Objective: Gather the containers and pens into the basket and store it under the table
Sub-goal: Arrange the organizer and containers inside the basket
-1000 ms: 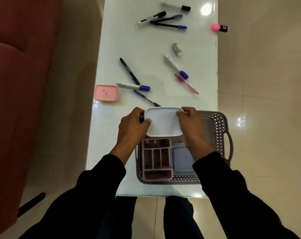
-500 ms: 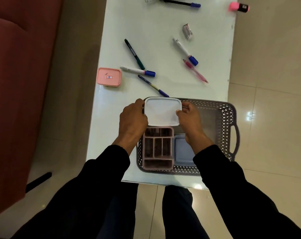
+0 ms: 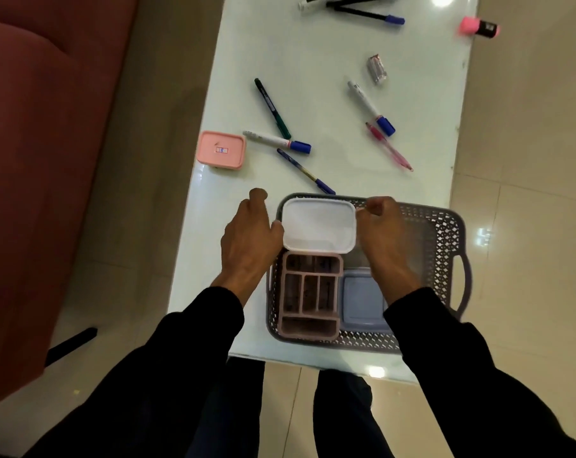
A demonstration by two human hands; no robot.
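A white-lidded container (image 3: 318, 224) lies in the far left corner of the grey basket (image 3: 445, 233), behind a pink divided organiser (image 3: 309, 294) and a blue-lidded container (image 3: 362, 299). My left hand (image 3: 250, 236) rests at its left edge with loose fingers and only the thumb touching. My right hand (image 3: 382, 233), blurred, has curled fingers by its far right corner. On the table lie a pink container (image 3: 221, 150), a green pen (image 3: 273, 109), two blue-capped markers (image 3: 276, 140) (image 3: 370, 107), a blue pen (image 3: 304, 171) and a pink pen (image 3: 389, 147).
More pens (image 3: 349, 4), a pink highlighter (image 3: 478, 27) and a small clear item (image 3: 376, 68) lie at the glass table's (image 3: 213, 259) far end. A red sofa (image 3: 32, 160) stands left, with a black object (image 3: 70, 342) on the floor. Tiled floor lies to the right.
Both hands lowered the white container into the basket's far left corner. Their grip has loosened, the left fingers lifting off its edge.
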